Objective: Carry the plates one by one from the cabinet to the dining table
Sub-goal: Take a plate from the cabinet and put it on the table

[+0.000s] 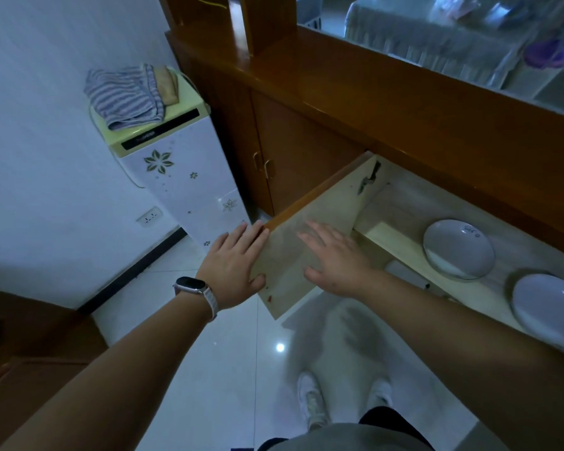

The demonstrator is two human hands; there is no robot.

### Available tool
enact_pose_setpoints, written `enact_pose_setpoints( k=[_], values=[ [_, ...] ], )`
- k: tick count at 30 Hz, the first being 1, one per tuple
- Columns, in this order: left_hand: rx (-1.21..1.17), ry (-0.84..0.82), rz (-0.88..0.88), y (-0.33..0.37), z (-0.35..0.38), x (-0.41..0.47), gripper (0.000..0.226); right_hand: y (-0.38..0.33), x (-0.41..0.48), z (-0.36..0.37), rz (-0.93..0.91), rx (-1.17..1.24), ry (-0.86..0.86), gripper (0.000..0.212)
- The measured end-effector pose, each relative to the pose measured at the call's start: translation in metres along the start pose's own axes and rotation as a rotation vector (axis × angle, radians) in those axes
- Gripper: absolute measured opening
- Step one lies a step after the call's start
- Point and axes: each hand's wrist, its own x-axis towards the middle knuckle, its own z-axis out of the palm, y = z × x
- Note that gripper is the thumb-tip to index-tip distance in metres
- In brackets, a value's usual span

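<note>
The wooden cabinet [339,102] stands in front of me with one door [313,222] swung wide open. My left hand [238,265] grips the outer edge of that door, thumb on its pale inner face. My right hand [336,255] lies flat and spread on the door's inner face, holding nothing. Inside, on the pale shelf [401,242], two white plates sit side by side: one [458,249] in the middle and another [547,307] at the right, partly cut off by the frame edge. The dining table [437,30], covered in a grey cloth, shows beyond the cabinet top.
A tall white appliance [176,164] with folded striped cloths on top stands left of the cabinet by the wall. Two closed cabinet doors [284,151] lie left of the open one. White floor tiles [209,369] stretch below; dark furniture [30,346] sits at the lower left.
</note>
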Motion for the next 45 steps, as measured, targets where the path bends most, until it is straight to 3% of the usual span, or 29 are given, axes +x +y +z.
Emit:
enact_pose_setpoints(
  k=[5,9,17,32,45],
  values=[
    [0.027,0.073,0.059,0.020,-0.011,0.008,0.079,0.019,-0.017,0.002,0.070,-0.015,-0.009,0.066],
    [0.074,0.128,0.230,0.053,-0.015,0.026,0.068,0.037,-0.039,-0.001,0.121,-0.002,0.025,0.063],
    [0.137,0.018,0.427,0.125,-0.004,0.070,0.071,0.091,-0.100,-0.010,0.260,0.053,0.066,0.064],
    [0.104,-0.097,0.548,0.224,0.010,0.135,0.063,0.194,-0.210,-0.022,0.473,0.036,0.106,0.059],
    [-0.030,-0.147,0.614,0.280,0.050,0.189,0.057,0.234,-0.238,-0.001,0.631,0.107,0.081,0.057]
  ],
)
